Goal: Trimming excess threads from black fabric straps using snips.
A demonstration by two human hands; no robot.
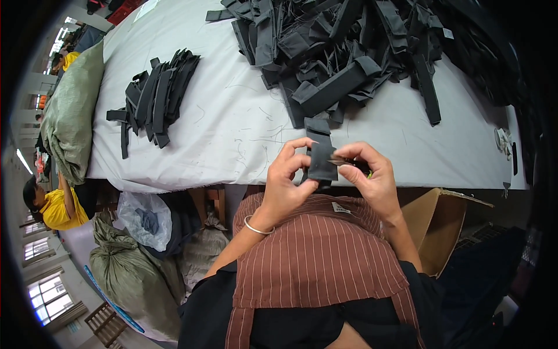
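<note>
My left hand (286, 181) pinches a dark grey fabric strip (321, 156) by its left side, just above the near edge of the table. Held in my right hand (375, 180) is a small pair of thread snips (347, 163), their dark blades against the strip's right side. Part of the snips is hidden by my fingers. Beyond my hands lies a large jumbled heap of similar dark strips (337, 90). A smaller, neater pile of strips (156, 99) rests further left on the white-covered table (226, 110).
Loose threads lie scattered on the cloth. A pale green sack (72, 116) leans at the table's left end. Below are a tied sack (128, 273), a clear plastic bag (145, 218) and, at right, a cardboard box (439, 227). A person in yellow (58, 208) is at far left.
</note>
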